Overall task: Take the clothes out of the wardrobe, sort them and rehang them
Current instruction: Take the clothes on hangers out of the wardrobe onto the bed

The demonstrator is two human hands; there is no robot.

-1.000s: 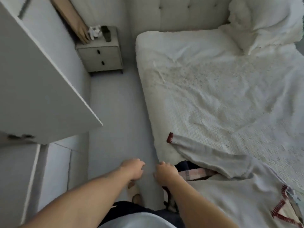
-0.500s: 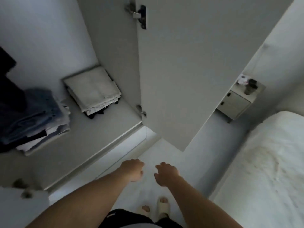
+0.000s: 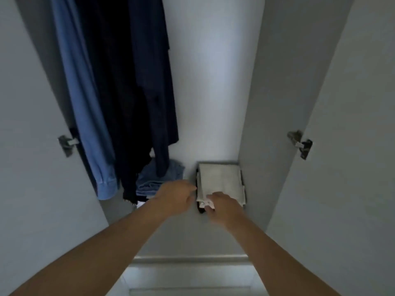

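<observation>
As both arms reach into wardrobe, head view: folded pile [image 3: 221,181] sits on floor, back-right corner | L hand [image 3: 176,196] relaxed, holding nothing; R hand [image 3: 222,207] pinching pile's front edge | soft, light, floppy; prob. best scooped from underneath.

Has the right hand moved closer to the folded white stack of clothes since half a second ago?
Yes. The right hand was short of the wardrobe floor; now it touches the near edge of the folded white stack of clothes.
</observation>
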